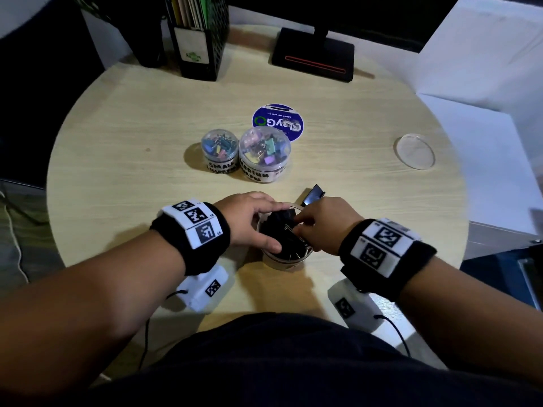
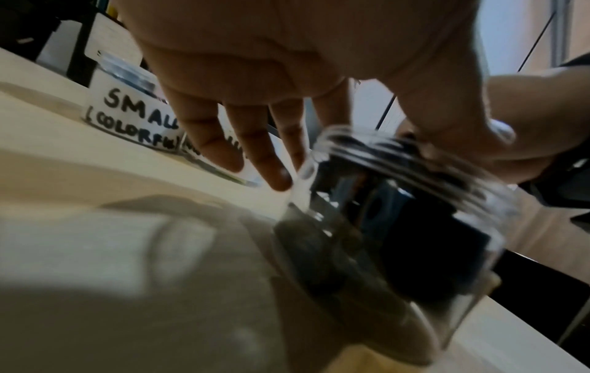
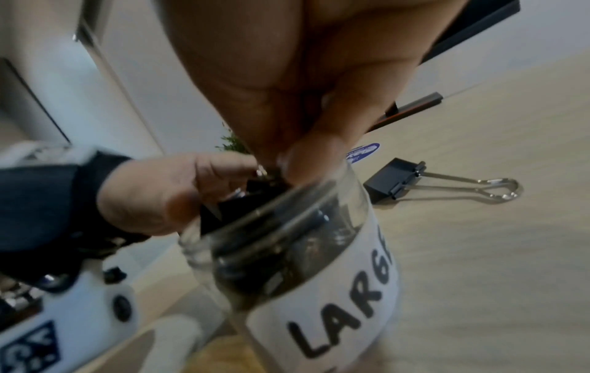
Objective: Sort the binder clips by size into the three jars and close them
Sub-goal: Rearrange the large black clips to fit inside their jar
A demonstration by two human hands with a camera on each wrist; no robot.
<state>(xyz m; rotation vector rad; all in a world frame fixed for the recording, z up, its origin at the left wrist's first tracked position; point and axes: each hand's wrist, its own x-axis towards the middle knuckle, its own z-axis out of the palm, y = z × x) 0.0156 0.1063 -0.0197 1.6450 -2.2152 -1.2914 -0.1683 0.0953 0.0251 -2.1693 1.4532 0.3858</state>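
Note:
The open clear jar labelled LARGE (image 1: 282,261) (image 3: 335,297) stands near the table's front edge, packed with black binder clips. My left hand (image 1: 277,226) grips its rim, thumb on the near side and fingers over the far side (image 2: 277,174). My right hand (image 1: 296,226) (image 3: 280,161) pinches a black binder clip (image 3: 255,186) by its wire handle at the jar's mouth. One more large black clip (image 1: 313,194) (image 3: 392,180) lies loose on the table just behind the jar. The jar's clear lid (image 1: 415,151) lies far to the right.
The lidded small jar (image 1: 219,151) (image 2: 127,108) and medium jar (image 1: 264,154), both holding coloured clips, stand mid-table. Behind them lies a blue round sticker (image 1: 277,121). A monitor base (image 1: 313,55) and a black file holder (image 1: 197,39) stand at the back.

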